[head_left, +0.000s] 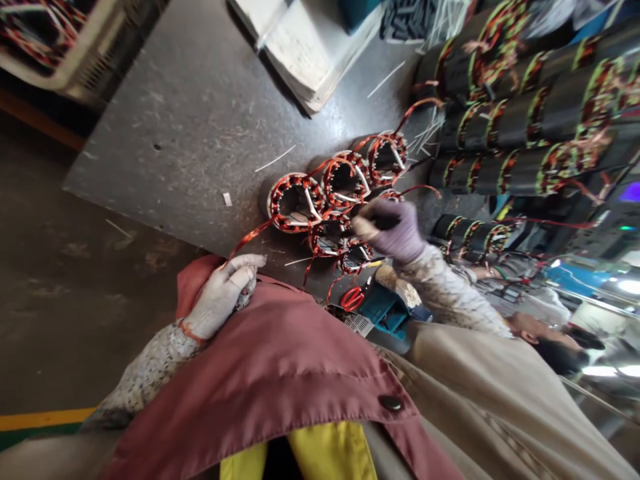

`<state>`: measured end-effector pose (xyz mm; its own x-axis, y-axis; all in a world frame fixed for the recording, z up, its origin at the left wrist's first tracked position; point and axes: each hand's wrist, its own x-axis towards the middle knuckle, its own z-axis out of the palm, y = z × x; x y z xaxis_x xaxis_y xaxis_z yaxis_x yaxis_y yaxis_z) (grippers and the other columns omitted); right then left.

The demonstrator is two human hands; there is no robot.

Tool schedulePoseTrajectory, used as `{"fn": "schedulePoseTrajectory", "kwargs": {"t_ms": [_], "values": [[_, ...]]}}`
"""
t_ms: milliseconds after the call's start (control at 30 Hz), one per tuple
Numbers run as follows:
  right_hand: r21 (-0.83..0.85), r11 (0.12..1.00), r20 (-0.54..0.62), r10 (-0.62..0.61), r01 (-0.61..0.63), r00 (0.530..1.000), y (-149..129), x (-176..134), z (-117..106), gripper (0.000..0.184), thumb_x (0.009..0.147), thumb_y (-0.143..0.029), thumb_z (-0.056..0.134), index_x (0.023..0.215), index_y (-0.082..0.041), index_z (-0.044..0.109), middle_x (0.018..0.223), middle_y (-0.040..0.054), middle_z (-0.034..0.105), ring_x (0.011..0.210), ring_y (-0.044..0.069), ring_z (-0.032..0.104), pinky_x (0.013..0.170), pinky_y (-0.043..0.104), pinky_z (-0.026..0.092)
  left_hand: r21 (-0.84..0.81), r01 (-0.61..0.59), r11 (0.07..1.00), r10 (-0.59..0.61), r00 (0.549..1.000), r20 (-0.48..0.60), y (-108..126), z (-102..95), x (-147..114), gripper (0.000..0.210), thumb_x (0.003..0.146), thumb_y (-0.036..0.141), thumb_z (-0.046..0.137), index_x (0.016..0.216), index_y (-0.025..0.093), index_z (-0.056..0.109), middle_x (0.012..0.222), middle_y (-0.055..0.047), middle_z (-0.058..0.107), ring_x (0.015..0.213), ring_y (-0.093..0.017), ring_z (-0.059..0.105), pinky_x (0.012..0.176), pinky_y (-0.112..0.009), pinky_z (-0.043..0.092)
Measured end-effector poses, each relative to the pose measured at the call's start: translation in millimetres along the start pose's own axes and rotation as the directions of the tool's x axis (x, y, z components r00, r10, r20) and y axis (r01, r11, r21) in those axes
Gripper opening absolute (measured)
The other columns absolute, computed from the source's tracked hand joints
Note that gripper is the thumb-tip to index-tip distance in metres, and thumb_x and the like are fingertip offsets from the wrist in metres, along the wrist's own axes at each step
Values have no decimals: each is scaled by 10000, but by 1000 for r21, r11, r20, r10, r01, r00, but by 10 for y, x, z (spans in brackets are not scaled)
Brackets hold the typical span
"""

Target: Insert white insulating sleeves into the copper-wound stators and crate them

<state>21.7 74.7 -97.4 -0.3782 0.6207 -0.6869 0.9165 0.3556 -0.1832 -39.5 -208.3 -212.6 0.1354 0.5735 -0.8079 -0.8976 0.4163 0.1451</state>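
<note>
Several stators with orange-red copper windings and white ties stand clustered on the metal table, among them a front-left stator [294, 203] and a rear one [387, 158]. My right hand [393, 230], in a purple-and-pale glove, is over the right side of the cluster. Its fingers are bent and motion-blurred, so whatever they hold is unclear. My left hand [227, 293], in a whitish glove, is by the table's near edge in front of my apron. Its fingers are curled together, hiding anything inside. An orange wire lead [253, 235] runs from the front-left stator towards that hand.
Red-handled scissors [353, 298] lie beside a teal plastic box [385, 310] near the table's edge. Stacked stators [525, 120] fill the right side. A whitish container [305, 53] is at the back, a crate [75, 67] at upper left. Another person [545, 340] is at right.
</note>
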Motion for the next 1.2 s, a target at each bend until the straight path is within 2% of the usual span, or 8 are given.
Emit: {"fn": "schedulePoseTrajectory", "kwargs": {"t_ms": [233,333,533,700,833,967,1033,1200], "values": [[-469,881,59,-42,65,997,434,-127,454,187,687,-373,641,626,-213,565,588,11,611,557,147,544,563,268,371,-8,-1,1000,0,1000,-10,-31,-28,-28,483,743,469,647,1069,113,654,503,88,465,405,-61,352,390,-200,268],[-389,917,58,-68,85,996,398,-93,364,182,691,-354,635,618,-208,554,569,0,590,530,131,514,543,257,370,-24,7,1000,-7,1000,3,-75,-43,-32,498,749,478,644,1087,111,648,511,91,455,404,-61,344,385,-199,260],[-66,965,-142,-260,253,955,-113,45,228,232,769,-385,646,662,-197,564,608,-12,569,558,105,482,533,231,397,-21,-54,998,55,998,43,-95,-19,-28,493,758,495,638,1083,125,648,534,87,463,410,-62,348,386,-200,281],[-191,954,12,-234,232,972,-320,377,606,217,742,-333,677,646,-190,545,585,-25,540,563,97,463,556,232,390,94,-157,983,146,982,116,-188,-62,-56,434,834,467,600,1123,153,680,636,37,594,490,-83,466,472,-217,418],[-251,941,79,-213,226,974,-364,463,653,230,710,-352,659,601,-193,534,575,-11,536,568,108,463,555,245,378,221,-259,940,241,965,104,-320,-82,-107,385,867,411,585,1152,176,693,1026,-57,753,827,-155,675,747,-274,565],[-65,974,-19,-217,215,976,-475,211,352,327,672,-486,702,562,-210,564,530,5,518,497,127,450,491,278,374,304,-414,858,352,905,240,-244,103,-51,330,873,323,581,1143,178,703,1087,-56,771,966,-175,705,910,-303,561],[124,983,-110,-122,135,986,-384,12,261,313,657,-512,762,626,-230,630,561,21,556,482,153,481,455,300,389,348,-478,806,371,867,333,-68,208,79,408,876,349,635,1241,169,668,1073,-66,773,968,-187,717,918,-310,563],[533,841,-227,31,97,973,51,-607,438,368,563,-609,809,539,-306,603,510,37,494,423,187,424,370,339,314,612,-578,540,326,814,481,488,574,182,798,773,524,790,1464,250,499,1261,-85,716,1191,-286,671,1035,-403,514]]}}
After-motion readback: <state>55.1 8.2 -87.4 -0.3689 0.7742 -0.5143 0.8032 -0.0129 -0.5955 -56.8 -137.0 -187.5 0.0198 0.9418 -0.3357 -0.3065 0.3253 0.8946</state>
